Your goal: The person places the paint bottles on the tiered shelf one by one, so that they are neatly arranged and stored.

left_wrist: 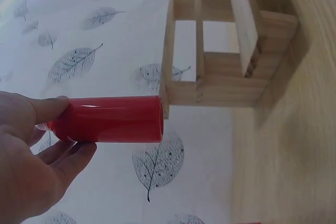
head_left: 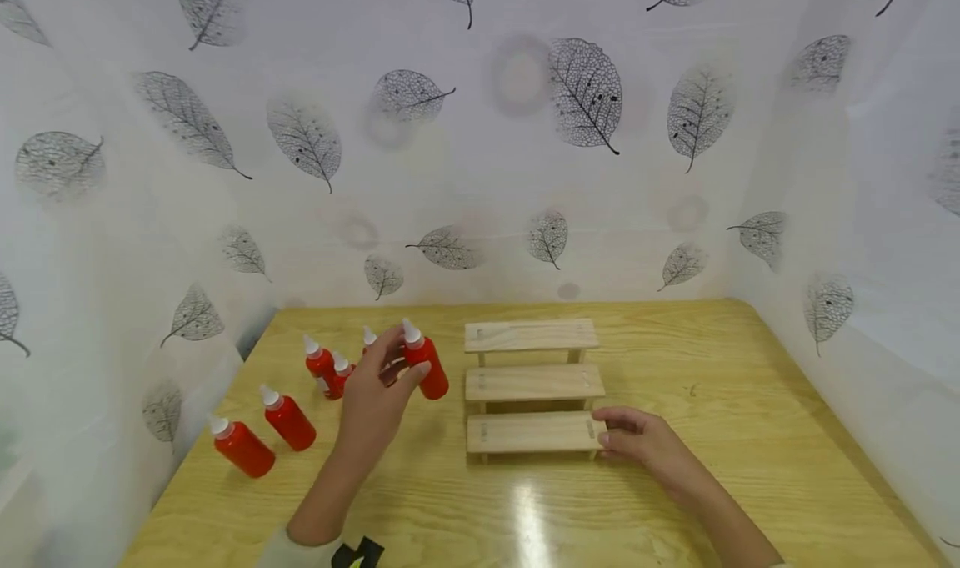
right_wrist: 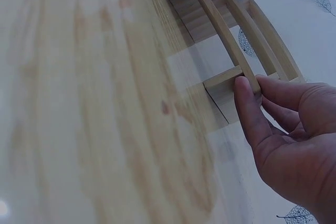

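Observation:
My left hand [head_left: 378, 393] pinches a red squeeze bottle [head_left: 427, 368] with a white pointed cap, left of a three-tier wooden rack [head_left: 534, 432]. In the left wrist view thumb and fingers grip that bottle [left_wrist: 113, 119] near its cap end, its base pointing toward the rack [left_wrist: 231, 85]. My right hand [head_left: 637, 439] holds the right end of the rack's lowest shelf. In the right wrist view the thumb and fingers of the right hand [right_wrist: 294, 140] pinch the end of that shelf board [right_wrist: 226, 35] from both sides. All three shelves are bare.
Left on the wooden table [head_left: 712, 485] stand several more red bottles: one at the front left [head_left: 246, 449], another beside it [head_left: 291, 422], others farther back [head_left: 322, 369], partly behind the left hand. A leaf-patterned white sheet [head_left: 495, 176] walls the table at back and sides.

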Demonstrator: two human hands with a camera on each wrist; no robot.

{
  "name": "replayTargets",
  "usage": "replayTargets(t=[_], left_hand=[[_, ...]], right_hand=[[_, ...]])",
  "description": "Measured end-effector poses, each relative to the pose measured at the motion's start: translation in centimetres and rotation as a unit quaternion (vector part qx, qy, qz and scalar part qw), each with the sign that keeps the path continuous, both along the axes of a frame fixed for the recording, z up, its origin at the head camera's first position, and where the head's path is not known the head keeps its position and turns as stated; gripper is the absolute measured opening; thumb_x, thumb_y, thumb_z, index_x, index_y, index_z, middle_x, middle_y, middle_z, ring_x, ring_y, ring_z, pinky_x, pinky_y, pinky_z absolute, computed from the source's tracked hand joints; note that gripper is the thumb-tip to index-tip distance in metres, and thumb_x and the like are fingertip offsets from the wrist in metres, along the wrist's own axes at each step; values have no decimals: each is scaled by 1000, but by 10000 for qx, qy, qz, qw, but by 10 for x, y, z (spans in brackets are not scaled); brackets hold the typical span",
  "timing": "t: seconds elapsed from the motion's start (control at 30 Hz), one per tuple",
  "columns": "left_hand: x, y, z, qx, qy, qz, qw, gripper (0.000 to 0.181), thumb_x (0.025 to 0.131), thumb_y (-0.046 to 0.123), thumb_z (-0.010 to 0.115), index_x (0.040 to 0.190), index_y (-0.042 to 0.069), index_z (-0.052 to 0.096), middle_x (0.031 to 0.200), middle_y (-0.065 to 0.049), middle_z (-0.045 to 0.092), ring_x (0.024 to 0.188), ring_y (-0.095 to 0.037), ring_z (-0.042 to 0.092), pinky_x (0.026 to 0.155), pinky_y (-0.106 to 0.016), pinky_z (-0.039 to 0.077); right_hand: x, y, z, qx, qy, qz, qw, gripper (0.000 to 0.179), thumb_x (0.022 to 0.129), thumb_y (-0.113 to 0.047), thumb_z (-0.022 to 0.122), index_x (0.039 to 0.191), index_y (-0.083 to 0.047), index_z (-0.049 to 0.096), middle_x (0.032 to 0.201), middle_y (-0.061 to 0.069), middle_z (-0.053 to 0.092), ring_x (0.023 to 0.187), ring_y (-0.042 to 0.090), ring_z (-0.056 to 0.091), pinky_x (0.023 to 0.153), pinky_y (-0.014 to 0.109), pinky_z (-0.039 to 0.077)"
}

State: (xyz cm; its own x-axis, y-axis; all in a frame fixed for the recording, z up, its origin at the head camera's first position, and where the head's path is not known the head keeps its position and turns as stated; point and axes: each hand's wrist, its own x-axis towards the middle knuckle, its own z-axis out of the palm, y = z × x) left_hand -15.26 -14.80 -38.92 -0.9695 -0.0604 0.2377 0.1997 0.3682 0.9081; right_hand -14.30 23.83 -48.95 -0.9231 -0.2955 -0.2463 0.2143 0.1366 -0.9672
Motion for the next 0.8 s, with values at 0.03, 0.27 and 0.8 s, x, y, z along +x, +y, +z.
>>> replayTargets(t=[0.03, 0.27, 0.8], left_hand=[[-4, 5, 3, 22, 74, -76, 9999, 57, 92, 23, 75, 144, 25, 52, 135, -1, 61, 122, -22, 62, 105, -41, 52], [-33, 49, 17, 249, 551, -586, 9964, 55, 92, 17, 75, 142, 20, 55, 131, -2, 64, 117, -21, 64, 103, -38, 53], [-84, 124, 26, -15, 811, -1471, 9858, 56, 93, 9, 73, 145, 12, 52, 129, -7, 63, 116, -23, 63, 100, -34, 55]], right_hand=[[0, 0, 0, -8, -6, -5, 10000, 60, 95, -22, 70, 143, 6, 48, 141, 25, 48, 114, 23, 62, 95, 33, 58], [-1, -1, 1, -27, -5, -32, 10000, 60, 95, -21, 71, 143, 7, 48, 138, 23, 50, 112, 22, 62, 94, 33, 58], [0, -1, -1, -5, 79, -19, 10000, 58, 95, -21, 70, 142, 6, 50, 141, 25, 49, 113, 25, 62, 94, 32, 58]])
